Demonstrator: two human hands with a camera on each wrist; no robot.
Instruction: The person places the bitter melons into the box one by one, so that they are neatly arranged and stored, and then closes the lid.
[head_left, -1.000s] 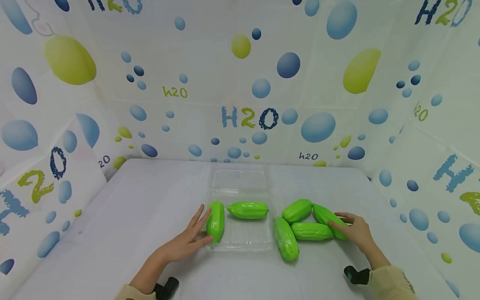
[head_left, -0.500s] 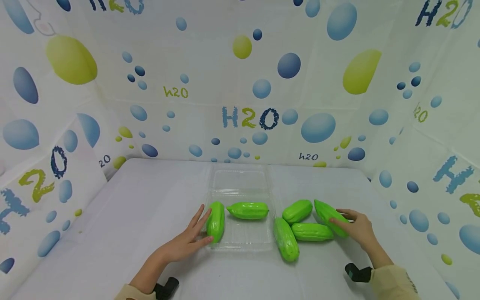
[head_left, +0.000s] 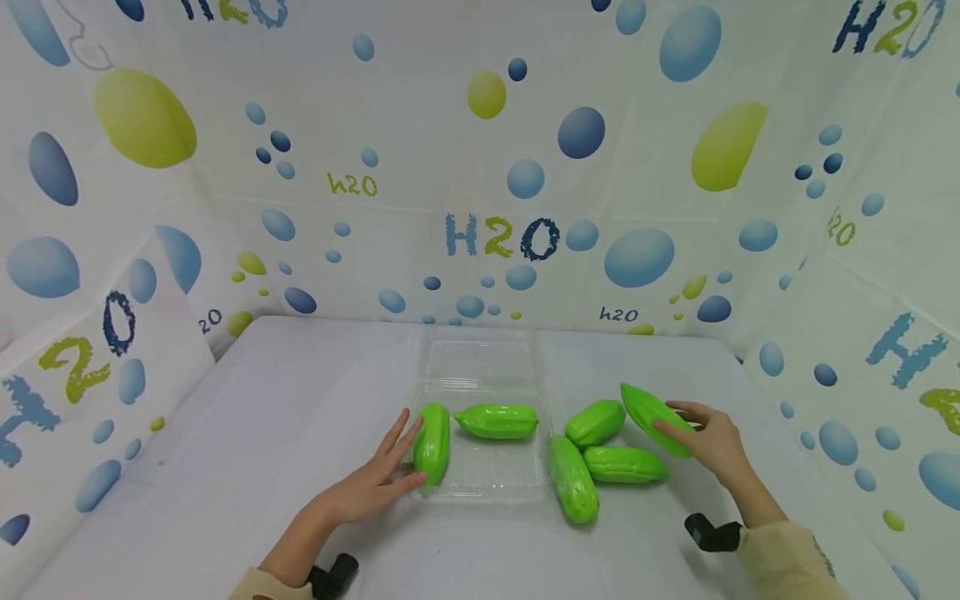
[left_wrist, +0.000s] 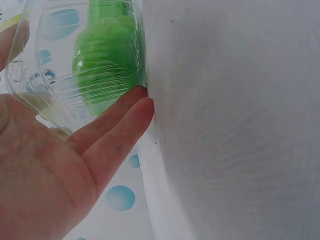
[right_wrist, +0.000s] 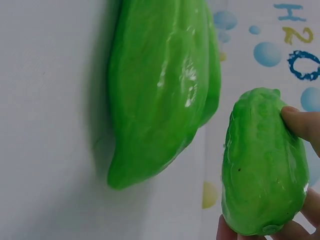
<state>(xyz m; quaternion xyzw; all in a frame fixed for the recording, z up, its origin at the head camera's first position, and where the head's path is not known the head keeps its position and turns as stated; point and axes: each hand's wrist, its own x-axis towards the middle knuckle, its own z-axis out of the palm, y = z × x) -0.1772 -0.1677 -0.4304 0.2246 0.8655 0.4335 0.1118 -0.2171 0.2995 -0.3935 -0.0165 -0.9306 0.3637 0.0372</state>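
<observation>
My right hand point(head_left: 720, 446) holds a shiny green bitter melon point(head_left: 647, 412) between thumb and fingers, tilted, at the far right of the group. Close up in the right wrist view, this held bitter melon point(right_wrist: 265, 165) shows a bumpy, ridged skin. My left hand point(head_left: 371, 490), fingers straight and spread, touches the left side of a clear plastic clamshell box point(head_left: 491, 479). Inside the box, one bitter melon point(head_left: 431, 446) stands lengthwise along the left wall and another point(head_left: 497, 422) lies crosswise at the back. Through the ribbed wall, the left wrist view shows green point(left_wrist: 107, 60) behind my fingers.
Three more bitter melons lie right of the box: one at the back point(head_left: 596, 422), one crosswise point(head_left: 626, 464) and one slanting by the box's front right corner point(head_left: 573, 483). The box's lid point(head_left: 480, 362) lies folded back on the white table point(head_left: 315, 400). Printed cloth point(head_left: 405, 250) surrounds the table.
My right hand has raised its bitter melon off the group, moving it up and slightly left at the end. My left hand stays at the box.
</observation>
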